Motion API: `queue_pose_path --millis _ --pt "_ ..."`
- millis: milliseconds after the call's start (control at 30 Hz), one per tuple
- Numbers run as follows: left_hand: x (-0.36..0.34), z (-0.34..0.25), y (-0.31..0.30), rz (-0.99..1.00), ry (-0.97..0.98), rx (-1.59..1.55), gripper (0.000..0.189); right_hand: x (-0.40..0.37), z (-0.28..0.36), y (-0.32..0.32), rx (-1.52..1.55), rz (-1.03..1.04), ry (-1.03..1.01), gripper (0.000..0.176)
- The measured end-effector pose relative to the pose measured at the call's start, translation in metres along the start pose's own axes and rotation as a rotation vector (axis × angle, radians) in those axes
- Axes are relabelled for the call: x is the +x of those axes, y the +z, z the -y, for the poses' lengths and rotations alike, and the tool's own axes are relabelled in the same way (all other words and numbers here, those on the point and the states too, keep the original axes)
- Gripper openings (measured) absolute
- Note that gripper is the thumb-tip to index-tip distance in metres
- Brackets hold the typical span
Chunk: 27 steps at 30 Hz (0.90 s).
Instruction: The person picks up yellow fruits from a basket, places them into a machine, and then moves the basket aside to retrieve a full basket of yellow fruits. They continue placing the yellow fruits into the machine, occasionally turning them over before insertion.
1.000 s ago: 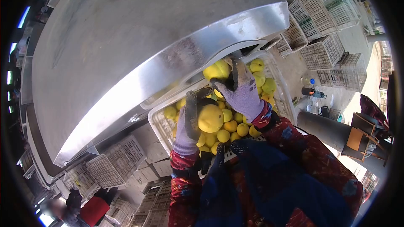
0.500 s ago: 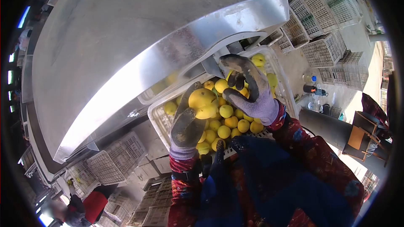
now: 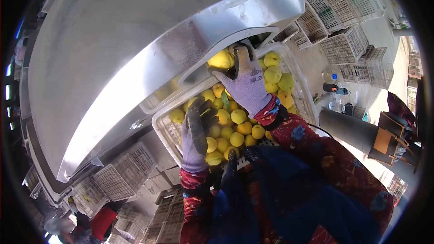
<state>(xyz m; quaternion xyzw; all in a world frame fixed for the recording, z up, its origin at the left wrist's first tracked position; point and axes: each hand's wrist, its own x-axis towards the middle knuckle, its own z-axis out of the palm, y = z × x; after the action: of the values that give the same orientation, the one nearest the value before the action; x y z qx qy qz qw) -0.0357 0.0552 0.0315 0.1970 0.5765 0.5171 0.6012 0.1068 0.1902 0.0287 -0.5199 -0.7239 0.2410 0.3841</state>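
Note:
My right hand (image 3: 246,74), in a lilac glove with a dark palm, is closed around a yellow peach (image 3: 220,59) beside the shiny metal rim (image 3: 190,40). My left hand (image 3: 196,124), gloved alike, is low over the left part of a white plastic crate (image 3: 307,95). Its fingers are apart and slightly bent, with no fruit visible in them. Many yellow peaches (image 3: 238,116) fill the crate, and a green leaf (image 3: 225,100) lies among them. The right forearm hides part of the fruit.
A wide metal table (image 3: 113,31) spreads ahead and to the left. White crates (image 3: 346,45) stand stacked at the right, others (image 3: 124,171) at the lower left. Bottles (image 3: 337,89) stand on the floor near a dark pipe (image 3: 348,124). Another person (image 3: 68,228) is at the lower left.
The large yellow fruit has left my left hand, which is now open lower over the crate. My right hand has moved left and forward to the metal rim and now grips a peach.

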Motion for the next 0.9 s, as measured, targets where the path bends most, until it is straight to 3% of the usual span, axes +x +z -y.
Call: queue_pose_path --millis 133,267,300,333,400,433,467,500,567,600,667,767,900 --pt "-0.008 0.019 -0.025 -0.063 -0.058 -0.026 0.058 0.015 0.004 0.017 -0.066 -0.099 -0.06 0.071" --pt "-0.002 0.036 -0.043 -0.074 -0.052 0.269 0.048 0.033 0.018 0.003 0.042 -0.096 -0.057 0.074" --pt "0.004 0.044 -0.045 -0.07 0.086 0.538 0.046 0.035 0.022 -0.008 0.017 -0.104 -0.09 0.073" --pt "0.007 0.047 -0.041 -0.089 -0.045 0.515 0.051 0.027 0.024 -0.016 0.175 -0.134 -0.044 0.068" --pt "0.021 0.086 -0.061 -0.05 0.079 1.12 0.06 -0.001 0.015 -0.024 0.443 -0.143 0.074 0.055" --pt "0.025 0.093 -0.06 -0.019 0.016 1.295 0.062 -0.02 0.003 -0.03 0.25 -0.084 -0.086 0.047" --pt "0.028 0.1 -0.052 0.011 -0.052 1.466 0.064 -0.043 -0.02 -0.03 0.132 0.137 -0.06 0.047" --pt "0.03 0.108 -0.047 0.046 -0.129 1.638 0.066 -0.066 -0.043 -0.025 0.013 0.359 -0.03 0.047" --pt "0.042 0.127 -0.043 0.039 -0.106 1.715 0.068 -0.092 -0.066 -0.009 -0.44 1.012 0.224 0.051" --pt "0.047 0.138 -0.042 0.043 -0.091 1.761 0.068 -0.107 -0.083 0.007 -0.436 1.092 0.231 0.052" --pt "0.049 0.154 -0.042 0.045 -0.061 1.937 0.064 -0.127 -0.11 0.037 -0.427 1.248 0.236 0.055" --pt "0.049 0.156 -0.046 0.049 -0.022 1.977 0.063 -0.13 -0.119 0.051 -0.376 1.25 0.327 0.06" --pt "0.052 0.131 -0.04 0.125 -0.097 1.785 0.06 -0.089 -0.086 -0.037 0.524 1.029 0.44 0.073"
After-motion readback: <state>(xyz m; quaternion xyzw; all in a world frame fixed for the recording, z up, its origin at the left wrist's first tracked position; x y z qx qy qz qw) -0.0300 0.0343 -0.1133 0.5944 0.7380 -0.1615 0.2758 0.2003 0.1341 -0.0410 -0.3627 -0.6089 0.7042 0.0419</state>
